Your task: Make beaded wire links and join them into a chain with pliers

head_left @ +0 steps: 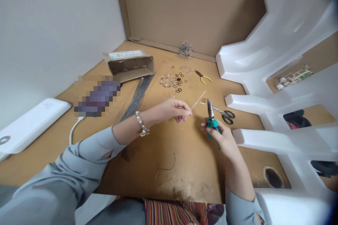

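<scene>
Between thumb and fingers, my left hand (pixel 182 110) pinches a thin, straight piece of wire (pixel 198 99), which slants up to the right. My right hand (pixel 221 134) is wrapped round the teal handles of a pair of pliers (pixel 210 109), whose jaws point up and away from me. A small gap separates the jaws from the wire. Just right of the pliers lie black-handled scissors (pixel 227 116). Beyond my hands are several small dark rings (pixel 179 83) and a ring of clear beads (pixel 167 80). A bundle of grey wires (pixel 138 93) lies behind my left forearm.
Yellow-handled pliers (pixel 203 76) and a tangle of wire (pixel 186 50) lie farther back. An open cardboard box (pixel 132 72) stands at back left, near a white power bank (pixel 33 121). White moulded foam (pixel 248 139) borders the right side. Loose wire bits (pixel 166 168) lie in front.
</scene>
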The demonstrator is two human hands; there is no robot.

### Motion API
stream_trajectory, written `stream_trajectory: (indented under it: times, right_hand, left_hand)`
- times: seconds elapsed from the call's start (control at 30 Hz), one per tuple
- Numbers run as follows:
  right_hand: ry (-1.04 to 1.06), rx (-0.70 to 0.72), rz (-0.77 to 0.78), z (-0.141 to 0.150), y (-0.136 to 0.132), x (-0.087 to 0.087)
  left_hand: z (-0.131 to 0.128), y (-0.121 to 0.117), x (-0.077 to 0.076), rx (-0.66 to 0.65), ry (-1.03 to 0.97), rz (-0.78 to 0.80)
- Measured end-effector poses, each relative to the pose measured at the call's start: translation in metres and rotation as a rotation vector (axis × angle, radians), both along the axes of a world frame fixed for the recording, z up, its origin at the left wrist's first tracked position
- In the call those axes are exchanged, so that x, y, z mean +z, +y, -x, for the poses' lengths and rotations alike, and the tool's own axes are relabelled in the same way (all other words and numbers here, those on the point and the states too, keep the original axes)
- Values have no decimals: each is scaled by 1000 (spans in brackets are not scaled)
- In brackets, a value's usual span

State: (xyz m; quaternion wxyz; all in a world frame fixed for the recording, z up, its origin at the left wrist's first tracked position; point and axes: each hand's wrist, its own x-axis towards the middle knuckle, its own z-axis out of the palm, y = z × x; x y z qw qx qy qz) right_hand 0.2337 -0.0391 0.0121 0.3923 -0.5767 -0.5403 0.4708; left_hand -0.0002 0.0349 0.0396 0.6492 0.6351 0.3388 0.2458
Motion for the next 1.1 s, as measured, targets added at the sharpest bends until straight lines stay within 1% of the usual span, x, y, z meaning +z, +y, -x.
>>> stream_trajectory:
  times: [0.07,0.17,0.27,0.37,0.5,0.8,1.1]
  right_hand:
    - [-6,97,40,1,-1,0]
    - [78,209,100,1,-2,0]
    - [170,286,152,0,-3,1]
    - [224,332,188,0,-4,2]
    - [250,348,211,2,-3,4]
    - [275,362,232,1,-4,4]
    - [239,341,252,0,-5,5]
  left_hand:
    - [3,1,1,-54,-30,44]
    - [3,0,-1,-113,-53,129]
    - [2,-1,-3,-146,-67,179]
    - [0,-2,-5,-194,-68,200]
    - [-2,-3,-5,-261,-45,213]
    - [-3,-4,-10,-297,-46,253]
    - [-4,-6,-2,-285,-27,293]
